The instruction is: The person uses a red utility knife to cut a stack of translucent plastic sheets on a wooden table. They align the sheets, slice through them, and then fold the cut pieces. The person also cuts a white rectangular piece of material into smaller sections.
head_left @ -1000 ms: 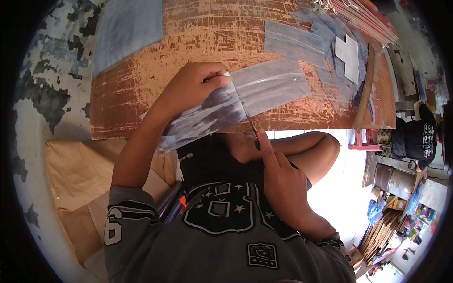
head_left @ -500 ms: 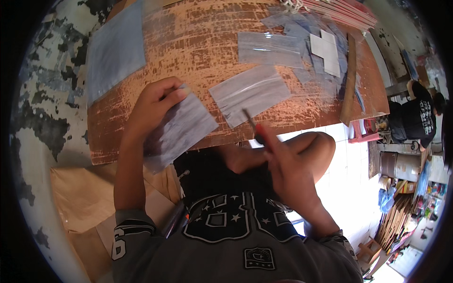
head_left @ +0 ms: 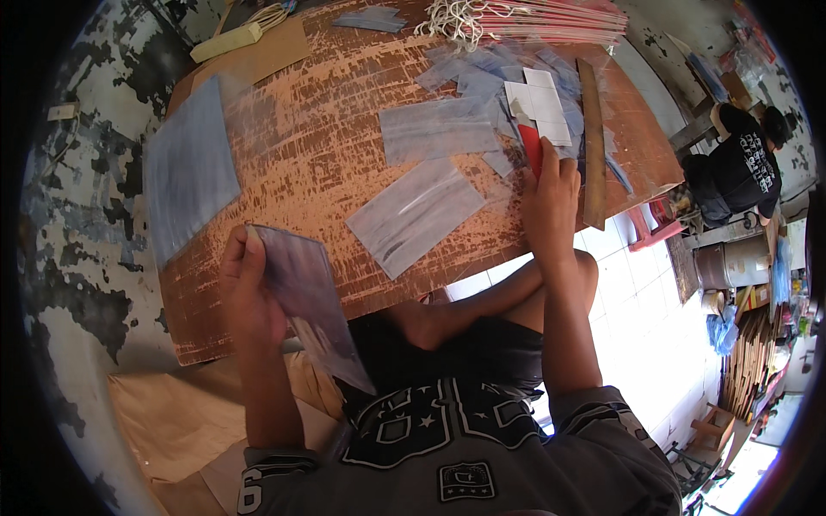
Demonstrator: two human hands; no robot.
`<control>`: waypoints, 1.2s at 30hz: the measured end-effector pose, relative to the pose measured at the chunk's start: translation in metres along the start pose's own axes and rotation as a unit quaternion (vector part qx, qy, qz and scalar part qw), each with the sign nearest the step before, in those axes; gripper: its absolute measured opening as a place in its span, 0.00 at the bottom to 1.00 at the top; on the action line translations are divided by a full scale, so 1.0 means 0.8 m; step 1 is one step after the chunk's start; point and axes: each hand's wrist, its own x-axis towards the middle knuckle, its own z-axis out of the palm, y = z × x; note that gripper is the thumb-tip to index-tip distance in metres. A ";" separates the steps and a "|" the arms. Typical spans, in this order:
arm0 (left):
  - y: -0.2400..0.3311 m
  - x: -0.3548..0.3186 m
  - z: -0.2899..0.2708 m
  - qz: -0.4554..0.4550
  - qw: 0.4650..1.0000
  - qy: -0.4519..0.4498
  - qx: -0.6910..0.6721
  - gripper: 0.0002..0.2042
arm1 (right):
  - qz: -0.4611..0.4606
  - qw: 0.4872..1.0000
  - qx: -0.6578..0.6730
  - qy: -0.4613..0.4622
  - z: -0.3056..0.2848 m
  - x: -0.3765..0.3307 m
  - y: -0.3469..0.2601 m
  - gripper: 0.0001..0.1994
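Note:
My left hand [head_left: 249,288] is closed on a stack of clear plastic sheets [head_left: 303,284], pinched at the upper corner between thumb and fingers. The stack hangs tilted over the table's near edge, its lower end close to my shirt. My right hand [head_left: 552,193] reaches over the table's right part, its fingers closed round a red-handled cutter knife [head_left: 532,150]; its blade is mostly hidden. Just beyond it lies a folded white card template [head_left: 542,105]. A cut plastic sheet [head_left: 416,215] lies in front of me, with another clear sheet [head_left: 439,129] behind it.
A wooden strip [head_left: 593,142] lies right of my right hand. Plastic offcuts [head_left: 482,77] are heaped around the card. A large plastic sheet [head_left: 191,168] covers the left side of the worn brown table [head_left: 297,129]. Red rods with white cords [head_left: 551,21] lie far back. Another person [head_left: 742,163] is at the far right.
My right hand has moved from near my lap, forward and right to the white card, with the cutter knife in it. My left hand has tilted the plastic stack more upright and drawn it closer.

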 end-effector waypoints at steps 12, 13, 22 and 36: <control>-0.054 -0.016 0.039 -0.011 0.997 0.059 -0.051 0.06 | -0.024 0.998 -0.023 0.045 0.001 -0.012 0.014 0.28; -0.054 -0.015 0.039 -0.011 0.997 0.054 -0.055 0.06 | -0.015 0.999 -0.021 0.037 0.001 -0.014 0.013 0.28; -0.061 -0.019 0.040 -0.026 0.995 0.044 -0.088 0.05 | -0.020 0.999 0.001 0.042 0.005 -0.017 0.017 0.28; 0.065 0.049 -0.074 -0.033 0.983 0.061 0.168 0.04 | -0.035 0.996 0.056 0.059 -0.023 -0.026 0.023 0.26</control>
